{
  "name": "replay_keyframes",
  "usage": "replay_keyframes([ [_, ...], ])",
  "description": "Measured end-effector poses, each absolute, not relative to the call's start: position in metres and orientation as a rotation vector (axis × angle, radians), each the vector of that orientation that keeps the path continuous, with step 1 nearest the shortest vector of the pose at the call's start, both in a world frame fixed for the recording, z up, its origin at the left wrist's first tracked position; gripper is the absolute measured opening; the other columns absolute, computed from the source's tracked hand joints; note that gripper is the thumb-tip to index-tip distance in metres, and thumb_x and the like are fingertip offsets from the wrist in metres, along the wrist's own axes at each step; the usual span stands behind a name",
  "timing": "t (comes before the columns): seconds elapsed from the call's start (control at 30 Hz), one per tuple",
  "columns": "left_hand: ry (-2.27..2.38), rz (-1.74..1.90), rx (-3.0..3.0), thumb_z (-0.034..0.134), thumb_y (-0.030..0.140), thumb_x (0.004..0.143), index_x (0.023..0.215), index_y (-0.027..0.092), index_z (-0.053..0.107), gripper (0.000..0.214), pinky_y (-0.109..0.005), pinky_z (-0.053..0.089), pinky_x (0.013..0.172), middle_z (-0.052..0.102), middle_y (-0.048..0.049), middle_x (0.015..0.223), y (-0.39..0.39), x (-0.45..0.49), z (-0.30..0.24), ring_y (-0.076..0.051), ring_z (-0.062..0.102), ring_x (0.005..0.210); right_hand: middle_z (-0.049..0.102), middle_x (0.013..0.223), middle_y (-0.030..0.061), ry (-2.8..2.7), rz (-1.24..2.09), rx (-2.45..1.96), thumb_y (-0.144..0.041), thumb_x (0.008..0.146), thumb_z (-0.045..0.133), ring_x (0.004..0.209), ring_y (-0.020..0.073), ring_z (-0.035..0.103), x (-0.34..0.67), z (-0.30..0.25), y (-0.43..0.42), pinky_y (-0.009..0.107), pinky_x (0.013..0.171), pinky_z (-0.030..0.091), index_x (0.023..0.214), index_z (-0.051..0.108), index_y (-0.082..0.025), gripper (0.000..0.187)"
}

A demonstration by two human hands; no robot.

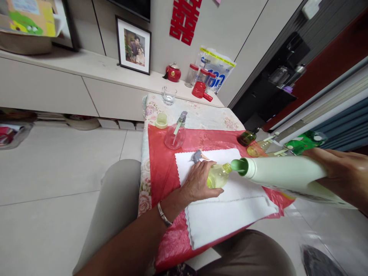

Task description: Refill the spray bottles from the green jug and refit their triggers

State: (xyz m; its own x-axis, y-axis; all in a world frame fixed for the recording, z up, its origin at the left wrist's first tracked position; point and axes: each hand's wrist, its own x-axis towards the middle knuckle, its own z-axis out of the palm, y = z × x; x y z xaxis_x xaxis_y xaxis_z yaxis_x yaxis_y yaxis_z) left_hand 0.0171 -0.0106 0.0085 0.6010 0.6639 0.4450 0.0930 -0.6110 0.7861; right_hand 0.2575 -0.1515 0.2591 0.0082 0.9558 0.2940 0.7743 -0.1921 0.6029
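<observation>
My left hand (pixel 199 182) is closed around a small clear yellow-green bottle (pixel 220 176), tilted with its open neck toward the right. My right hand (pixel 346 168) grips a large pale green jug (pixel 284 170), tipped on its side. The jug's green pouring spout (pixel 239 166) is at the small bottle's neck; whether liquid is flowing I cannot tell. Just beyond my left hand, a grey spray head (pixel 197 156) lies on a white cloth (pixel 227 218). Farther back stand a clear pink spray bottle (pixel 175 137) and a pale green cap (pixel 161 120).
Red plastic sheeting (pixel 161 165) covers part of the flowered tablecloth (pixel 195 115). A glass mug (pixel 169 96) stands at the back. On the right are a dark bottle (pixel 246 138) and yellowish spray bottles (pixel 258 147). Behind runs a cabinet ledge (pixel 100 63) with jars (pixel 191 75) and a framed photo (pixel 133 46).
</observation>
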Motion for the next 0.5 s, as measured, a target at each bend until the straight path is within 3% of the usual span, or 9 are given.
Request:
replay_keyframes([
  [0.5,0.593,0.975,2.082,0.085,0.041,0.059,0.129,0.021,0.044,0.083,-0.054,0.046,0.102,0.061,-0.0135,0.125,-0.0108,0.0167,0.0102,-0.037,0.058,0.117,0.071,0.081,-0.0021,1.849,0.917,1.997,-0.043,0.07,0.05,0.06,0.0213,0.063,0.2539,0.2633,-0.149,0.027,0.045,0.035,0.094,0.065,-0.035,0.029],
])
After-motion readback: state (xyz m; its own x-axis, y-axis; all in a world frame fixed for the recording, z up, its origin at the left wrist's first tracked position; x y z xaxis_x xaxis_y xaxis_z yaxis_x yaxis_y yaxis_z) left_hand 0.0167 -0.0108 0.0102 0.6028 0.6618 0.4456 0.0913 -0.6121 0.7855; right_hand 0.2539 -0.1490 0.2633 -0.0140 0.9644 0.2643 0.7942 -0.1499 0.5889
